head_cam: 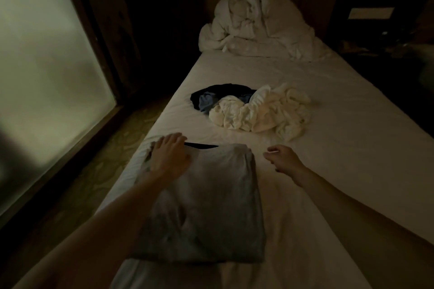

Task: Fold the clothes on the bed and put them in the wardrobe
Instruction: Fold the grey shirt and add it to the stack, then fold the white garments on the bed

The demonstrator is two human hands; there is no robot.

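Mid-fold: grey shirt (pixel 202 204) flat nr bed's (pixel 352 136) left edge. Left hand (pixel 170 155) pressing its far corner, fingers straight; right hand (pixel 283 157) loose, empty. Next: fold in half, then pile (pixel 253 110) mid-bed.

Open sheet is lying to your right; cloth is crowding the left and middle of the bed (pixel 352 124).

Your left hand (pixel 170 153) is pressing flat on the folded grey garment (pixel 204 202), which is filling the near left side. Your right hand (pixel 283 157) is hovering over bare sheet just beside it. Ahead, the pile of crumpled clothes (pixel 256 110) is blocking the middle, and the bunched duvet (pixel 256 23) is taking up the far end.
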